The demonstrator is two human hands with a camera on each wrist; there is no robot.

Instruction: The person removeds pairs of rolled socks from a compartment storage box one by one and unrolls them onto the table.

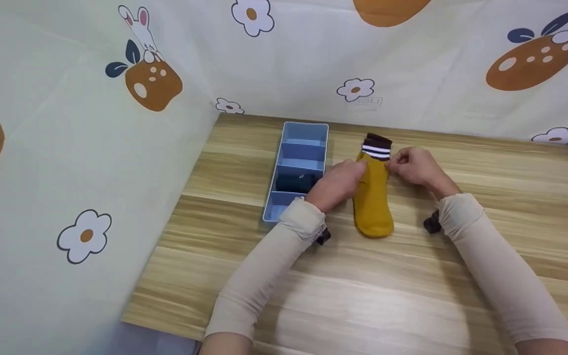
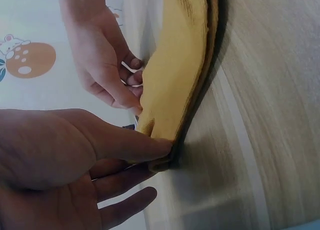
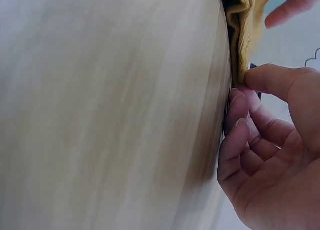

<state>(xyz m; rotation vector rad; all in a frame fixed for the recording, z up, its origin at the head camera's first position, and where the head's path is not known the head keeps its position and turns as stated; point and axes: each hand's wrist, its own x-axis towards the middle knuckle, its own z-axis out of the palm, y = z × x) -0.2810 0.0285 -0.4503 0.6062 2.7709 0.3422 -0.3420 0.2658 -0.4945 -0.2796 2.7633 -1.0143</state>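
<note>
A mustard-yellow sock (image 1: 373, 202) lies flat on the table, toe towards me. Its dark brown cuff (image 1: 377, 140) has white stripes and points to the back wall. Along one edge in the left wrist view, layers of yellow fabric (image 2: 170, 65) lie one on another. My left hand (image 1: 339, 180) pinches the left edge below the cuff, thumb (image 2: 160, 148) on top and fingers beneath. On the opposite edge, my right hand (image 1: 414, 166) pinches the fabric between thumb (image 3: 267, 79) and forefinger, its other fingers curled close to the tabletop.
Left of the sock stands a light blue divided box (image 1: 306, 132), partly behind my left hand. A dark rolled bundle (image 1: 291, 182) lies in its second compartment from the near end. Patterned sheeting (image 1: 294, 64) rises along the wooden table's (image 1: 205, 236) back and left edges.
</note>
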